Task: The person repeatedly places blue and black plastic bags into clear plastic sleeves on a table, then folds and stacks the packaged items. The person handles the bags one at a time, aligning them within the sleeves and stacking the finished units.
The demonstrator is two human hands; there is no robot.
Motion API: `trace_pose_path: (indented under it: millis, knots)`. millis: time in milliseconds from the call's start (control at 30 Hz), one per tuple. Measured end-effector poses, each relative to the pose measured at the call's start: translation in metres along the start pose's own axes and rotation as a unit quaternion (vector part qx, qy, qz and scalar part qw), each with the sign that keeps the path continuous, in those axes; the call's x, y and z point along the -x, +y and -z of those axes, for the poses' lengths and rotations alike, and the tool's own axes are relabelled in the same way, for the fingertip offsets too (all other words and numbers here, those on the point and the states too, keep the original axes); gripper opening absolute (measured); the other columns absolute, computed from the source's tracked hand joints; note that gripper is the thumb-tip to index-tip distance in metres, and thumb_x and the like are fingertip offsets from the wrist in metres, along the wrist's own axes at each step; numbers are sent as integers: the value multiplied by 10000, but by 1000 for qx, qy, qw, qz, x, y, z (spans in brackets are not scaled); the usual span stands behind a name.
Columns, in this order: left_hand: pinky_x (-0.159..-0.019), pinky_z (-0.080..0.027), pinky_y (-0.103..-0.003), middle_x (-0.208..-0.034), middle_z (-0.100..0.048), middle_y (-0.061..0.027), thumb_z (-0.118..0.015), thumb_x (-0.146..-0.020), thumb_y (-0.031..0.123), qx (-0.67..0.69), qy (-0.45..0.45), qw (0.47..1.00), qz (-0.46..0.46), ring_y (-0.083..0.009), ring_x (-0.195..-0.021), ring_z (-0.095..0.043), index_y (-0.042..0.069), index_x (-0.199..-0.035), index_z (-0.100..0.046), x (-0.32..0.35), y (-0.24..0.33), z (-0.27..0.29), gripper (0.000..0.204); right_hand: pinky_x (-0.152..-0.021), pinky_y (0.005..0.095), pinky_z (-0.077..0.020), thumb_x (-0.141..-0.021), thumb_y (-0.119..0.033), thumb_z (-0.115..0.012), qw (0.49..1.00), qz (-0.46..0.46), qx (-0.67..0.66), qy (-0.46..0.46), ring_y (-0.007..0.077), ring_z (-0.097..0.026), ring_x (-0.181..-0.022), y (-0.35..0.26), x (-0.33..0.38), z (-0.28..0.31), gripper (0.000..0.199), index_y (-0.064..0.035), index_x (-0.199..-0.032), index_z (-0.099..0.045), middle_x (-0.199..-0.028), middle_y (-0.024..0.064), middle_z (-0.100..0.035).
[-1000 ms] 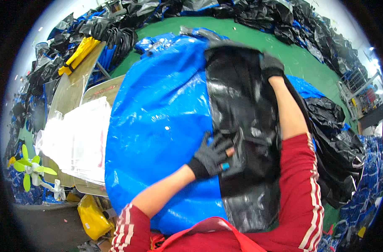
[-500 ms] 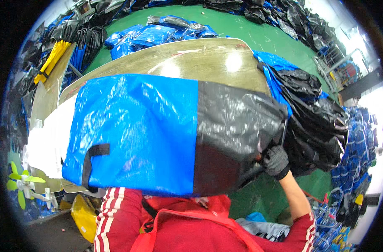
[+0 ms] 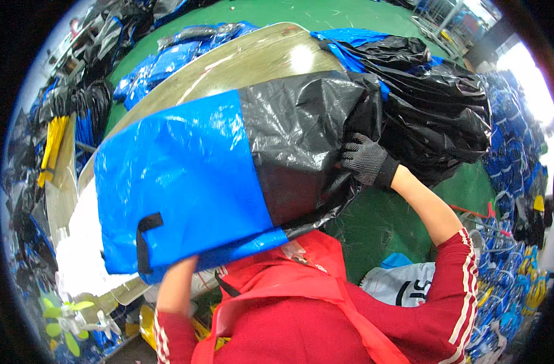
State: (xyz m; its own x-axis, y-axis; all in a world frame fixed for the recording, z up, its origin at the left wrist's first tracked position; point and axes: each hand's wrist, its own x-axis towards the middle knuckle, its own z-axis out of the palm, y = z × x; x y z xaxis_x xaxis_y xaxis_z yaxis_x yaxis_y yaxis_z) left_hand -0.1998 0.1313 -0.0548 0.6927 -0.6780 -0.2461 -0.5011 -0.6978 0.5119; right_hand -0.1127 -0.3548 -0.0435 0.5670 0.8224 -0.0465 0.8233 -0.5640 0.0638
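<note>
Bag (image 3: 186, 176): laid across the middle of the frame over the table (image 3: 271, 54), its blue part to the left, its black part (image 3: 298, 127) to the right; a black strap (image 3: 142, 246) is seen near the lower left corner.
Long axis: slanted from the lower left up toward the upper right, so that it is set across the person's front.
Right hand (image 3: 365, 161): gloved, placed at the lower right of the black end, fingers bent against the sheeting; whether any is pinched cannot be told.
Left hand: hidden by the bag's lower blue edge, so its grip cannot be told; only the left forearm (image 3: 177, 288) is seen, just right of the strap.
Nearer hand: the black end is met by the right; the blue end is neared by the left.
Heap (image 3: 441, 109): black sheeting, piled just beyond the black end, upper right.
</note>
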Motion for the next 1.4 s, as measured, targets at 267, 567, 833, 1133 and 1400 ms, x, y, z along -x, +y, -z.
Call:
trace_pose_path:
  millis: [267, 567, 833, 1133, 1400]
  knots:
    - [-784, -530, -370, -839, -711, -150, -754, -792, 281, 408, 62, 890, 196, -256, -833, -693, 37, -972, -722, 123, 98, 50, 305, -907, 434, -461, -720, -329, -716, 951, -159, -159, -214, 356, -596, -1038, -9, -32, 108, 415, -106, -1062, -646, -1091, 151, -632]
    - [-1140, -198, -509, -1400, -501, -118, -510, -903, 540, -343, 307, 887, 32, -319, -1381, -339, 210, -1351, -520, -96, -52, 197, 556, -1145, 570, -60, -842, -610, -520, 949, -283, 135, 33, 432, -194, -1408, 39, -119, 18, 741, -193, -1442, -402, -1463, 192, -356]
    - [-1093, -63, -664, -1541, -254, -180, -432, -841, 715, -317, 194, 899, 233, -381, -1416, -233, 238, -1483, -317, -46, -142, 38, 808, -1158, 541, -53, -859, -579, -526, 956, -236, 115, 127, 381, -217, -1412, 63, -105, -22, 690, -227, -1440, -402, -1460, 171, -369]
    - [-1138, -208, -519, -1463, -403, -176, -538, -868, 532, -282, 238, 925, -94, -398, -1368, -321, 134, -1387, -481, -185, -5, 89, 656, -1147, 518, -145, -845, -641, -504, 965, -191, 99, 148, 361, -372, -1329, 81, -91, -28, 657, -216, -1347, -524, -1378, 179, -462]
    - [-1134, -8, -613, -1525, -299, -177, -530, -833, 605, -239, 196, 944, -115, -396, -1435, -186, 195, -1408, -451, -195, -9, -11, 711, -1163, 444, -162, -843, -677, -481, 894, -409, -60, 170, 379, -314, -1365, 73, -69, 12, 862, -45, -1421, -388, -1434, 231, -396]
